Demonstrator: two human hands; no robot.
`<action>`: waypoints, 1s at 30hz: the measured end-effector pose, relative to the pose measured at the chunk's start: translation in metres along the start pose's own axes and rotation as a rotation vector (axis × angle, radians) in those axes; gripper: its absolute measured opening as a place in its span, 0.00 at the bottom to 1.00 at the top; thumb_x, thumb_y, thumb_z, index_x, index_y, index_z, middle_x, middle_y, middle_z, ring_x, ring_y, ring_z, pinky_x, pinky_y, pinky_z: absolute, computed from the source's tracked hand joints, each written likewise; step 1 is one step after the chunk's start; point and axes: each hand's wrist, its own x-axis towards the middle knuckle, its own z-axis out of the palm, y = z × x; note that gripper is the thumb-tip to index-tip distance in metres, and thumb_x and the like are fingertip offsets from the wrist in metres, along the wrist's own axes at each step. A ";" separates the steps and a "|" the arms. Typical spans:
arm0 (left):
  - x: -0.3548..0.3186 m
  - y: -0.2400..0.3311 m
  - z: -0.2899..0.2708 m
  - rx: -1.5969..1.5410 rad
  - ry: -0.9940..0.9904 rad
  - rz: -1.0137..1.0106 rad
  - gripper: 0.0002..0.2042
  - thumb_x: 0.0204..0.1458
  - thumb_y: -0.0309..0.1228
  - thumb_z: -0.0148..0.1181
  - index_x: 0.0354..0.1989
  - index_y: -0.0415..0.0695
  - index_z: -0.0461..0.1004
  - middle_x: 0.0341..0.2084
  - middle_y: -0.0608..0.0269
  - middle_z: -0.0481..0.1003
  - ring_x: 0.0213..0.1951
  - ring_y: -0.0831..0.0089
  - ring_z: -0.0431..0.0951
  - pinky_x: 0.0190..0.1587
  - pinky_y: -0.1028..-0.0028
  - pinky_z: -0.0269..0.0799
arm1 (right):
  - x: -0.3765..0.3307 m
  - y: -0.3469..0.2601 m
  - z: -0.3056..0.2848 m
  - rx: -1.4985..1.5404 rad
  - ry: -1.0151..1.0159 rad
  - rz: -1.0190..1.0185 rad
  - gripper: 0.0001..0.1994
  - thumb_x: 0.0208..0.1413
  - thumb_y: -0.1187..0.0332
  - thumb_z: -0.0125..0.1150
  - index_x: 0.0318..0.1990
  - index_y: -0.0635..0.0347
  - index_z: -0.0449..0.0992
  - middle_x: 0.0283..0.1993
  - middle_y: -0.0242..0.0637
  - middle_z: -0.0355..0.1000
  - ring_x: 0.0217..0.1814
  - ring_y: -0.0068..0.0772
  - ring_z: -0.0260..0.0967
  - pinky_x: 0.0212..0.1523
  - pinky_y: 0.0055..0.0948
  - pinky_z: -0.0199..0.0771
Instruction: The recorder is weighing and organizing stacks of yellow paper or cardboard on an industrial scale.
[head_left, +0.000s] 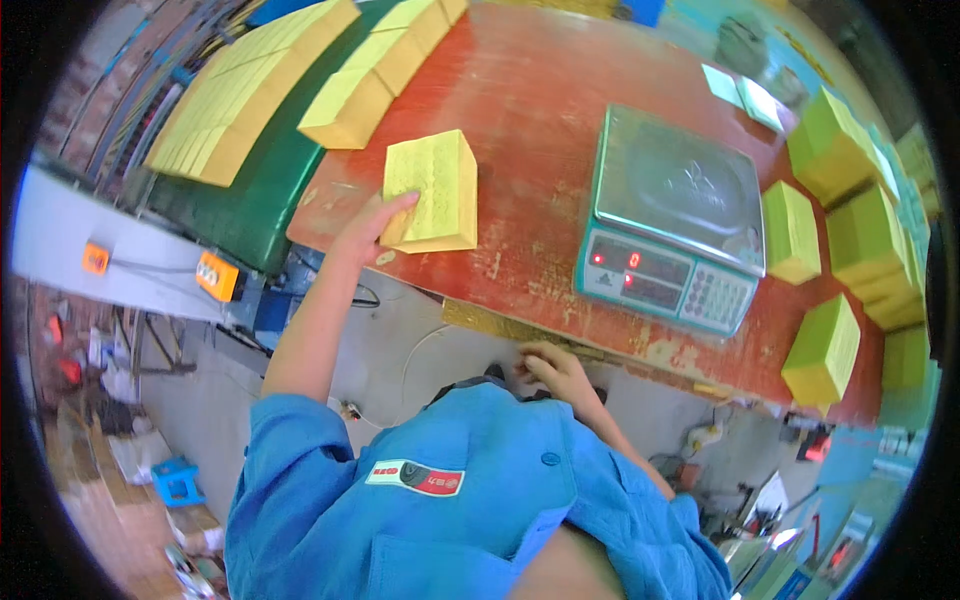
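My left hand [376, 228] grips the near left side of a block of yellow paper [432, 190], its thumb on the face and the other fingers largely hidden. The block is at the left part of the red table [520, 130]. My right hand [552, 368] hangs by the table's front edge, fingers loosely bent and apart, with nothing visible in it. To the right of the held block stands a digital scale [670, 220] with a bare metal plate and lit red digits.
A green conveyor belt [240, 215] at the left carries a long row of yellow paper blocks [250, 90]. More blocks [365, 85] line the table's far left edge. Several yellow blocks [825, 350] stand right of the scale. Pale sheets [742, 95] lie at the far right.
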 end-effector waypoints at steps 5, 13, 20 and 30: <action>-0.035 -0.007 0.026 0.208 -0.205 -0.053 0.28 0.51 0.32 0.64 0.60 0.39 0.63 0.51 0.58 0.73 0.50 0.68 0.76 0.51 0.66 0.74 | 0.057 0.054 0.032 0.799 0.011 -0.014 0.23 0.60 0.64 0.55 0.61 0.63 0.64 0.59 0.42 0.68 0.60 0.38 0.66 0.58 0.40 0.65; -0.106 -0.018 0.080 1.038 -0.014 0.559 0.37 0.46 0.26 0.64 0.67 0.40 0.54 0.64 0.46 0.59 0.65 0.58 0.61 0.65 0.60 0.56 | 0.050 0.040 0.043 1.027 -0.159 -0.100 0.21 0.63 0.56 0.48 0.58 0.55 0.70 0.60 0.33 0.69 0.61 0.31 0.65 0.63 0.38 0.58; -0.106 -0.026 0.084 1.094 -0.094 0.497 0.27 0.60 0.36 0.46 0.66 0.38 0.55 0.64 0.48 0.59 0.66 0.58 0.59 0.66 0.62 0.52 | 0.032 -0.004 0.039 0.674 -0.027 -0.016 0.27 0.64 0.53 0.49 0.64 0.60 0.62 0.63 0.37 0.65 0.64 0.34 0.61 0.62 0.35 0.60; -0.060 -0.047 0.186 -0.372 -0.329 0.220 0.26 0.62 0.45 0.46 0.63 0.43 0.60 0.59 0.55 0.66 0.62 0.61 0.64 0.63 0.60 0.61 | -0.045 -0.175 -0.057 -0.777 0.410 -0.820 0.41 0.50 0.51 0.66 0.66 0.65 0.57 0.70 0.55 0.48 0.72 0.58 0.45 0.70 0.46 0.48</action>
